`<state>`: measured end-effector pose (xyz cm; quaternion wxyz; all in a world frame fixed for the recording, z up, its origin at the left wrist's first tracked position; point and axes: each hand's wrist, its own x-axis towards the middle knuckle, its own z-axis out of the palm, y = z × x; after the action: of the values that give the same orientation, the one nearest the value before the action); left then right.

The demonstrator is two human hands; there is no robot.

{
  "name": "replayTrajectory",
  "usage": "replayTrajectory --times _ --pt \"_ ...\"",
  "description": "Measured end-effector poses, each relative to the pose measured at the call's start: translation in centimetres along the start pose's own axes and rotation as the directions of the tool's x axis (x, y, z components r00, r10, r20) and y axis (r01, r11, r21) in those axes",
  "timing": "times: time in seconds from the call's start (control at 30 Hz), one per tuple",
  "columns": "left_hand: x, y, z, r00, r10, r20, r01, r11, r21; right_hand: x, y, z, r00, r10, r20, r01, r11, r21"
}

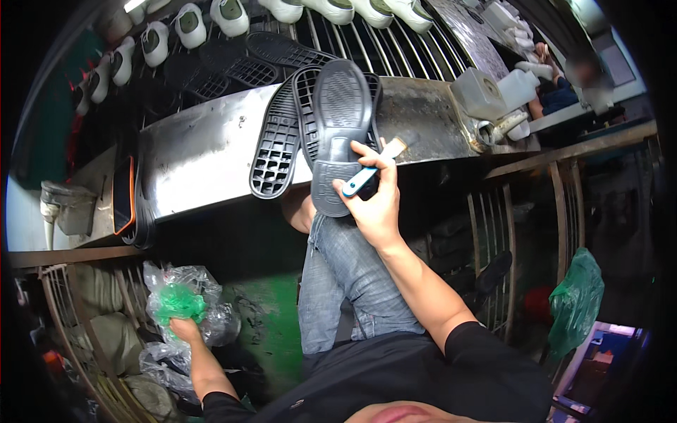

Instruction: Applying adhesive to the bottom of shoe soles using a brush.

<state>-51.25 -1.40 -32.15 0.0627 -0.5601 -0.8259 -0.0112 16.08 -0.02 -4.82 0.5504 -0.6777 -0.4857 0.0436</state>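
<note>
Right hand (379,204) up front, and you've got two things in it: the fingers are curled round the heel end of a black sole (343,99), with a white-and-teal-handled brush (363,178) pinched against it. The brush slants across the sole's edge, its head out over the tabletop (197,158). The sole shows you its patterned face, the heel end past the tabletop's near edge, above your jeans (363,275). Just left of it lies a grid-patterned sole (273,144); more grid shows behind yours, though you can't tell whether they touch. Down at lower left, your left hand (185,330) has its fingers closed on a green plastic bag (180,302), clear plastic (220,321) bunched around it. Beyond the tabletop, white shoes (229,17) line the metal bars (377,53); cloudy jugs (478,93) sit far right.
</note>
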Motion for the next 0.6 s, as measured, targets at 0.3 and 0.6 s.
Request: replayTrajectory --times 0.3,0.6 --pt "1.0 4.2 -5.1 0.869 -0.268 0.415 0.202 0.960 0.196 -0.3 0.6 -2.3 0.996 0.049 0.073 -0.050 0.999 0.012" --pt "-3.6 17.5 -18.1 0.912 0.169 -0.373 -0.350 0.795 -0.495 -1.1 3.2 -2.2 0.994 0.055 0.093 -0.064 0.993 0.102"
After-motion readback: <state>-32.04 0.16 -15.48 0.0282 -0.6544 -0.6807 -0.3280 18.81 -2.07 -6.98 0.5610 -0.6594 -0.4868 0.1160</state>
